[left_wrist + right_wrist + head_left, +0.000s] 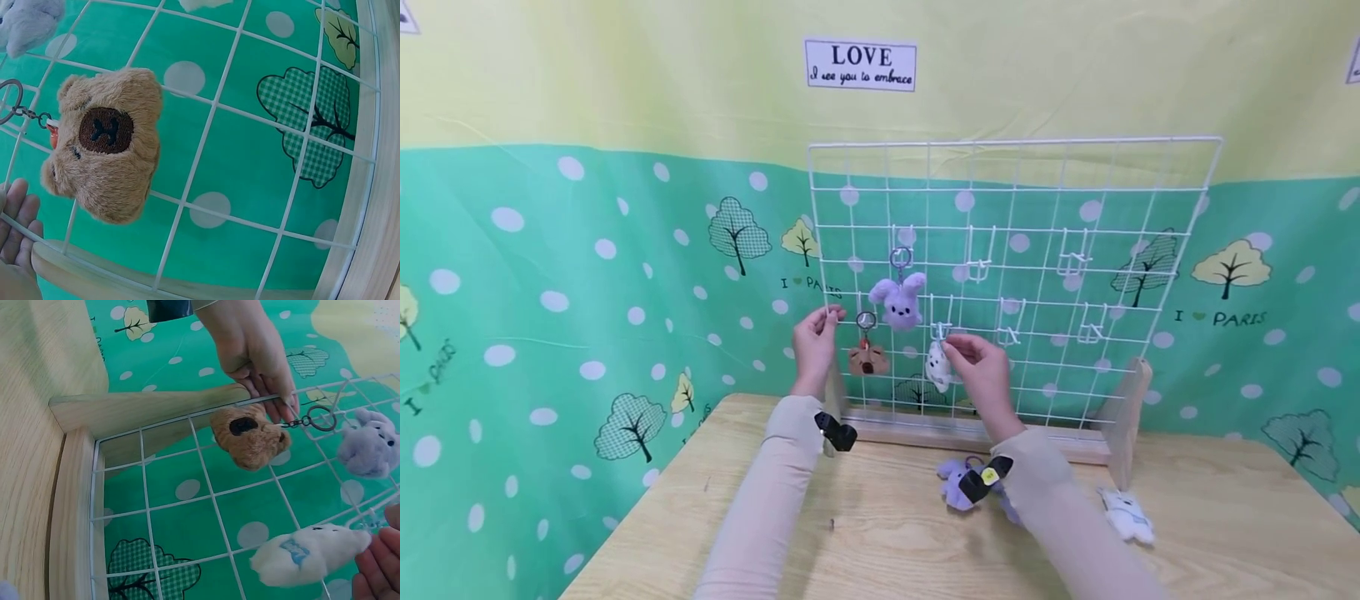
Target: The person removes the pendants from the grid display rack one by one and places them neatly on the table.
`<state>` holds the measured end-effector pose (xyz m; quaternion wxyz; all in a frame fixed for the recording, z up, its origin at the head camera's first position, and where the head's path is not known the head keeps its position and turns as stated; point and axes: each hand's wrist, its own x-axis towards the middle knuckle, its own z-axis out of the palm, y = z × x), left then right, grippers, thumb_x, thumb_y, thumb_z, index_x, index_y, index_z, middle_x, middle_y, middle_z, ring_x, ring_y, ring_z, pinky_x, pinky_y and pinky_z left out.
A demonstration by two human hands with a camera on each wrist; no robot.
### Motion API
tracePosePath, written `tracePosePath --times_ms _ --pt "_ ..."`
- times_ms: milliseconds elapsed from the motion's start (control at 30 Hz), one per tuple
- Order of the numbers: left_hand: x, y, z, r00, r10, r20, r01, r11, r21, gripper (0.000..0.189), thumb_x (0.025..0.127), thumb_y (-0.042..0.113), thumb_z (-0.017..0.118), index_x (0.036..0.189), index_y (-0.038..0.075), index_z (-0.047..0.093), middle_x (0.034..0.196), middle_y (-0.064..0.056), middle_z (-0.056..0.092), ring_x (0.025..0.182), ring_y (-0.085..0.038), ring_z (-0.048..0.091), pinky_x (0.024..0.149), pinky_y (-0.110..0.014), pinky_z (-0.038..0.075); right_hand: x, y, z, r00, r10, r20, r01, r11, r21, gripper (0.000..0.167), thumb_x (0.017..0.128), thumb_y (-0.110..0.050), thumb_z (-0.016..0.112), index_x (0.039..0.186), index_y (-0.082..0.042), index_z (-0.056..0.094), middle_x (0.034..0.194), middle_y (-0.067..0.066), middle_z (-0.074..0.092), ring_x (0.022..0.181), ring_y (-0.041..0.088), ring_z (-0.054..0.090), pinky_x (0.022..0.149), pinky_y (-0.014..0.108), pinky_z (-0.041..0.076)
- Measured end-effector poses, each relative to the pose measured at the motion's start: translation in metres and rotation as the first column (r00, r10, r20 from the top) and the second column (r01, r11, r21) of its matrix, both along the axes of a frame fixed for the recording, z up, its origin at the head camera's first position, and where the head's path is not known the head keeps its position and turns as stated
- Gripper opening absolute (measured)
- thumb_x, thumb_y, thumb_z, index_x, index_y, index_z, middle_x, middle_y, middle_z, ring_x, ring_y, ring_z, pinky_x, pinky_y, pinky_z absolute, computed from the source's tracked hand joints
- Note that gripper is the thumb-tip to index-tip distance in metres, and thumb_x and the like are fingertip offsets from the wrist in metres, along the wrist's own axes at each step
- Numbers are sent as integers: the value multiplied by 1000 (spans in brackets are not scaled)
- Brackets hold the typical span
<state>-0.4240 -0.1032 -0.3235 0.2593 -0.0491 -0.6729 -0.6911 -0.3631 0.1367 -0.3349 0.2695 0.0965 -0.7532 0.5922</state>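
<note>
My left hand holds the left edge of a white wire grid rack, its thumb in front and fingers behind. Right beside it hangs a brown bear plush keychain on a hook by its dark ring. My right hand pinches a white plush keychain near its top, at a lower hook; the right wrist view shows blue on the white plush, and the fingers are partly cut off there. Above and between the hands a purple rabbit plush keychain hangs from another hook by its ring.
Several other hooks on the rack hold nothing. Purple plush lies on the wooden table, partly hidden by my right sleeve. Another white plush lies further right. Wooden feet support the rack.
</note>
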Motion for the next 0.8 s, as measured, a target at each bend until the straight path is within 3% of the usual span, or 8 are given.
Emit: tracePosePath --times_ms 367,633,800 --pt "2 0 0 1000 0 -14 0 1000 -3 21 97 14 53 111 3 65 109 -12 68 108 -18 61 98 -27 46 -12 -16 0 990 -141 -27 141 990 -12 16 84 -11 71 96 0 72 91 17 71 71 9 60 59 10 47" --pt "2 0 1 1000 -7 -1 7 1000 9 22 97 15 53 111 4 65 109 -11 68 108 -17 61 98 -27 45 -13 -19 0 990 -139 1 139 990 -24 14 87 -11 68 96 -1 70 91 16 70 73 14 58 59 12 47" --pt "2 0 1 1000 0 -1 0 1000 5 21 97 15 53 111 4 65 109 -10 69 107 -16 62 98 -25 46 -12 -20 -1 992 -125 -31 124 991 -40 14 88 -10 65 97 1 67 91 16 68 72 14 55 59 12 46"
